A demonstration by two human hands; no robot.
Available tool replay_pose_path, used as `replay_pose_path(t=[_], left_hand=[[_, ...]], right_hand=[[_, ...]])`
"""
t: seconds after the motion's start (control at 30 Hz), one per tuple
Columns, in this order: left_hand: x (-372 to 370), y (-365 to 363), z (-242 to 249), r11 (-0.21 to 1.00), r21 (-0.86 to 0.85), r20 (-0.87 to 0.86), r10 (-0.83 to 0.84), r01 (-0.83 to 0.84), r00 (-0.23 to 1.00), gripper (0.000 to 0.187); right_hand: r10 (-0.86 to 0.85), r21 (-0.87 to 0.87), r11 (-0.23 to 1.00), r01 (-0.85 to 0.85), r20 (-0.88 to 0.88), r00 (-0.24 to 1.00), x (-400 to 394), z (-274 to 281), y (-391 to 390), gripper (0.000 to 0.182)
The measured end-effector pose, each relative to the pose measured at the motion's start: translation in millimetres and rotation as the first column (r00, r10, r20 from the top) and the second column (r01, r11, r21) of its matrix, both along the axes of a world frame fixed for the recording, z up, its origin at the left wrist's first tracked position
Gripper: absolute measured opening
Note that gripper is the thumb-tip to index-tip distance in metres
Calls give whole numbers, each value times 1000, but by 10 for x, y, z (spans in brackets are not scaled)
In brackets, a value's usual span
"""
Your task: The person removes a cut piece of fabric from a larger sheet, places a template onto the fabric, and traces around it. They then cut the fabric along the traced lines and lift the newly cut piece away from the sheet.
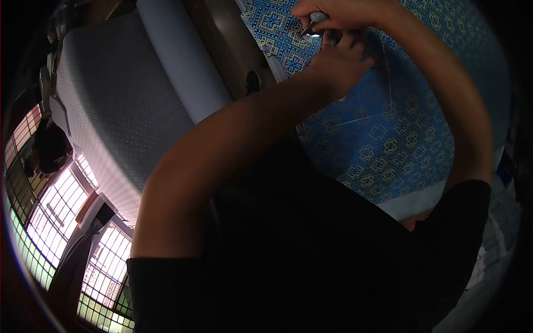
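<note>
While both meet at the top of the frame, right hand pinching a small grey tool, left hand curled, pressing blue patterned fabric; faint chalk lines drawn, cloth still whole, uncut.

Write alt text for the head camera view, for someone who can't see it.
Two bare hands meet over blue patterned fabric: the right hand grips a small grey-handled tool, the left hand just below it. A pale fabric roll lies left.

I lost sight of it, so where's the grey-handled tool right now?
In the head view, top centre-right: the grey-handled tool sits between the right hand and left hand, over the blue patterned fabric.
</note>
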State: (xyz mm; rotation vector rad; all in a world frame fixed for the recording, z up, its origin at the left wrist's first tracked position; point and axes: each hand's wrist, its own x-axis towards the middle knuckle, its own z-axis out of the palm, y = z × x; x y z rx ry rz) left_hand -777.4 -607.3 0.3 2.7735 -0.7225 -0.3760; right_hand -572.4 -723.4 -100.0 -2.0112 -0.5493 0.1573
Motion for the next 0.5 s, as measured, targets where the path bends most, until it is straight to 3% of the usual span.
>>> replay_pose_path(t=[0.13,0.23,0.4,0.43,0.5], left_hand=[[-71,-82,-78,996,59,111,56,-62,992,98],[-92,-112,-18,991,8,10,135,-135,991,93],[-65,-67,-34,996,-1,-8,84,-84,996,93],[-62,-67,-31,996,1,-8,88,-88,996,93],[-67,-57,-17,996,-8,4,86,-86,996,93]], right_hand=[[-19,30,999,20,-5,1000,50,-5,31,24],[-26,49,998,27,-15,1000,122,-70,-2,24],[-42,89,995,46,-42,998,546,-400,-53,24],[-45,96,994,49,-46,998,81,-63,101,24],[-48,115,992,54,-57,997,129,-115,115,24]])
